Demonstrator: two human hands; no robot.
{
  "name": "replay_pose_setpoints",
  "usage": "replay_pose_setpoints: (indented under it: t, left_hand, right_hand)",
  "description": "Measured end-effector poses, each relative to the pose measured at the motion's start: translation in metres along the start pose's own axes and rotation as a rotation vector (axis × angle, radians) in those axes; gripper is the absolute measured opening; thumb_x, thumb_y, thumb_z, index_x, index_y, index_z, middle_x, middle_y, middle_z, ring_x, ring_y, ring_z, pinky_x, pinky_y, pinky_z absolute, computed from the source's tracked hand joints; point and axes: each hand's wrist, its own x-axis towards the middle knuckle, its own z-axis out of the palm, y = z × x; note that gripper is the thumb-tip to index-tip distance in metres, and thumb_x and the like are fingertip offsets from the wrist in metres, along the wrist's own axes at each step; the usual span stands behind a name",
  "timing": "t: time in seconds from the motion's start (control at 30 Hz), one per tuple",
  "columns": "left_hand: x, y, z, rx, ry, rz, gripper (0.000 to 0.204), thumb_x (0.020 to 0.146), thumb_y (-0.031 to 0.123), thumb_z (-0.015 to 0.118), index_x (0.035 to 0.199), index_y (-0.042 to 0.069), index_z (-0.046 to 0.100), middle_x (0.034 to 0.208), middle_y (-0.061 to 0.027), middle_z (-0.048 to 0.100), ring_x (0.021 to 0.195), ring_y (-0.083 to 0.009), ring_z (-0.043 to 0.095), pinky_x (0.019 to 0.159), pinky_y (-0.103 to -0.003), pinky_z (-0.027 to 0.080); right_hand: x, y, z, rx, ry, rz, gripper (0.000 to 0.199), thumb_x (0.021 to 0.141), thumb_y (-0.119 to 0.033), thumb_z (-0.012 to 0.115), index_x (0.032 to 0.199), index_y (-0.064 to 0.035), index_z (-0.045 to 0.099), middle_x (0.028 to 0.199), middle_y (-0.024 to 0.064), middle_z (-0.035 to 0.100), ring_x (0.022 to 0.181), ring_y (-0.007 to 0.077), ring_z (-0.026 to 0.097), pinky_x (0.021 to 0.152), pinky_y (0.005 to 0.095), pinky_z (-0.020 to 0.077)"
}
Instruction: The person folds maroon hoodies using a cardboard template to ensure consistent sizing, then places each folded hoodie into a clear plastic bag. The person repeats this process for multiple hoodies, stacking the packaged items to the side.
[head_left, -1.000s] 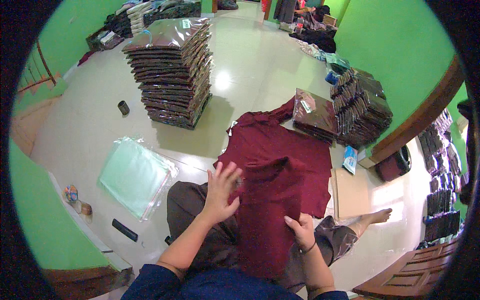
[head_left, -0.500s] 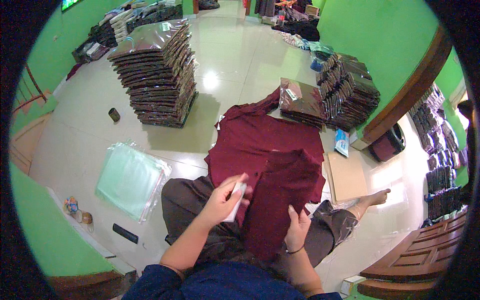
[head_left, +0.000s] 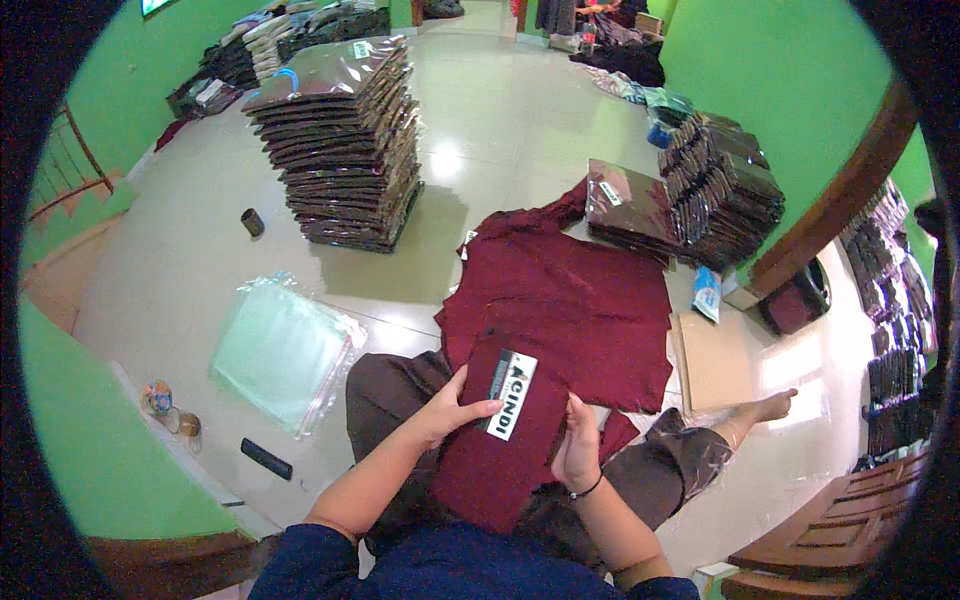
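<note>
A folded maroon garment [head_left: 475, 470] rests over my lap, with a white and dark label card [head_left: 513, 395] lying slantwise on its face. My left hand [head_left: 445, 412] grips the garment's left edge, its thumb pressed on the card and its other fingers hidden beneath. On the opposite edge, my right hand [head_left: 577, 445] holds the cloth, thumb pointing up; its fingertips are partly behind the fabric. More maroon garments [head_left: 570, 290] lie spread on the floor just beyond, overlapped by the folded piece.
A tall stack of bagged dark garments [head_left: 335, 150] stands far left; more bagged stacks [head_left: 720, 190] are at right. Clear plastic bags [head_left: 285, 345] and a black remote-like object [head_left: 266, 459] lie left. Cardboard sheets [head_left: 712, 360] and a blue-white packet [head_left: 707, 293] sit right.
My left hand has laid the white card onto the folded garment and now grips both. My right hand stays at the garment's right edge. The whole view has shifted slightly.
</note>
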Motion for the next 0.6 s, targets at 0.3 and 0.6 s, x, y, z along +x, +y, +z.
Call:
replay_pose_setpoints:
  t: [0.3, 0.6]
  left_hand:
    - [-0.003, -0.011, -0.061, -0.181, 0.007, -0.369, 0.051, 0.08, 0.038, 0.061, 0.117, 0.004, 0.049, 0.104, -0.0091, 0.061, 0.087, -0.0161, 0.061, 0.079, -0.03, 0.049]
    - [-0.086, -0.003, -0.111, -0.595, 0.284, 0.114, 0.07, 0.082, 0.059, 0.043, 0.125, 0.004, 0.04, 0.116, -0.0163, 0.052, 0.104, -0.0249, 0.052, 0.09, -0.037, 0.041]
  right_hand:
    - [0.047, -0.008, 0.041, -1.494, -0.373, -1.048, 0.061, 0.062, -0.002, 0.067, 0.116, -0.0019, 0.039, 0.133, 0.0189, 0.033, 0.122, 0.0336, 0.035, 0.102, 0.0486, 0.0272]
    - [0.038, 0.018, 0.093, -1.293, -0.833, -0.393, 0.063, 0.079, -0.017, 0.064, 0.128, 0.0032, 0.028, 0.116, 0.021, 0.052, 0.113, 0.0317, 0.049, 0.097, 0.0351, 0.0361]
